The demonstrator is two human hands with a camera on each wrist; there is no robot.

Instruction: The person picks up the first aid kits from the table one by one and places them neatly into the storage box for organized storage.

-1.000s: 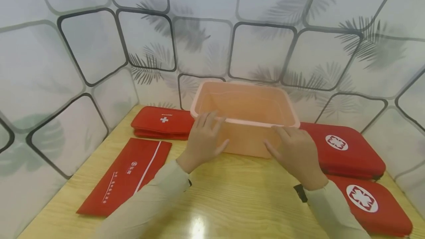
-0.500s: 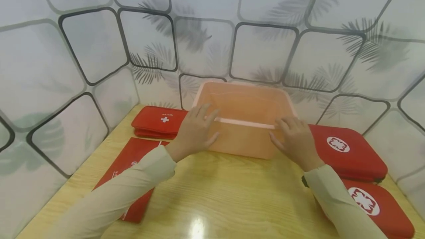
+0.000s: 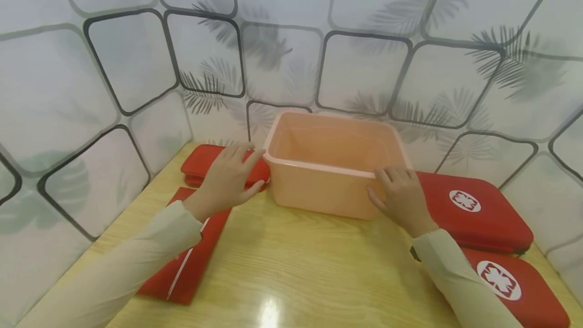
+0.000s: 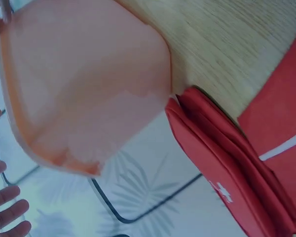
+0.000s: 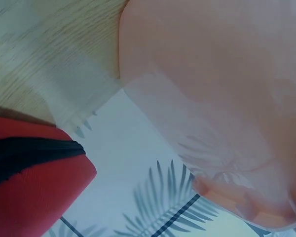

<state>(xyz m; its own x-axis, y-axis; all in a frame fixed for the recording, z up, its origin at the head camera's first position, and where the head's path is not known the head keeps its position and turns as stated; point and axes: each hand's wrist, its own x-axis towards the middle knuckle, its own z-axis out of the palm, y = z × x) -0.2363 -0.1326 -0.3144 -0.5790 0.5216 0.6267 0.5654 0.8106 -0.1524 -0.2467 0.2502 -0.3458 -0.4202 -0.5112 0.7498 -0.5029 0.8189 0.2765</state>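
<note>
A peach plastic bin stands upright against the wall, its open top upward. My right hand touches its front right corner, fingers at the rim and thumb apart in front of the wall; whether they bear on it is unclear. To the left of the bin, my left hand hovers with spread fingers and nothing in them. Beneath and behind it are a red first-aid pouch with a white cross and a flat red folder, partly covered by the hand and sleeve. Left fingers also show in the left wrist view.
Two red first-aid cases with white emblems lie on the right, the nearer one partly behind my right sleeve. All stand on a wooden table. A patterned wall covering rises behind and at the left.
My left hand has left the bin's front left rim and moved left, over the pouch and folder. My right hand has stayed at the right corner. The bin has hardly moved.
</note>
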